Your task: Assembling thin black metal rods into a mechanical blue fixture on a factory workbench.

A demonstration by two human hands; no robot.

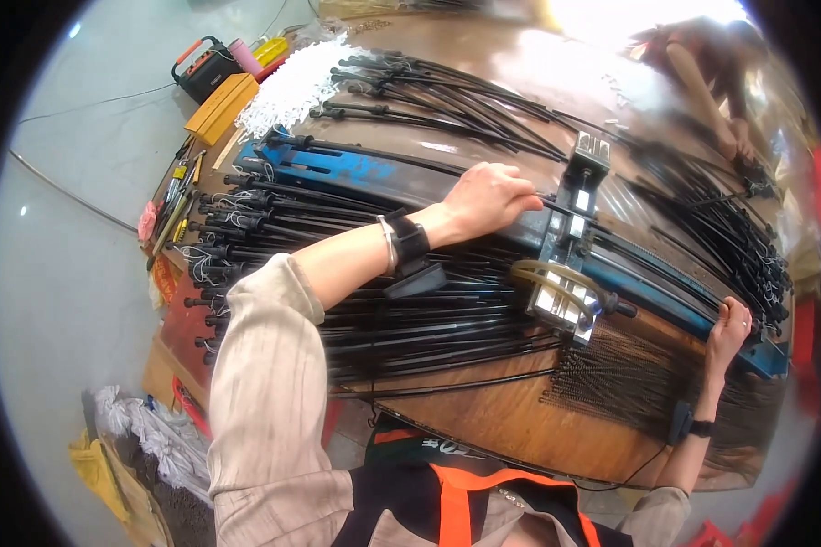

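Observation:
My left hand (pixel 491 202) is closed around a thin black rod (pixel 551 202), just left of a metal clamping device (pixel 570 228) with a silver block on top. That device sits across a long blue rail (pixel 648 287). At the rail's right end my right hand (pixel 728 335) has its fingers drawn together; what they hold, if anything, is hidden. Under my left forearm lie many black rods (pixel 410 333) with thick black ends. Beside the device's near side a yellowish hose (pixel 552 273) curves out.
A white pile of small pieces (pixel 296 87) lies at the back left by a yellow box (pixel 221 108). Thin dark springs or chains (pixel 620 378) lie on the wooden table (pixel 465 415) nearby. Another person (pixel 711 73) works at the far right beside more black rods (pixel 711 219).

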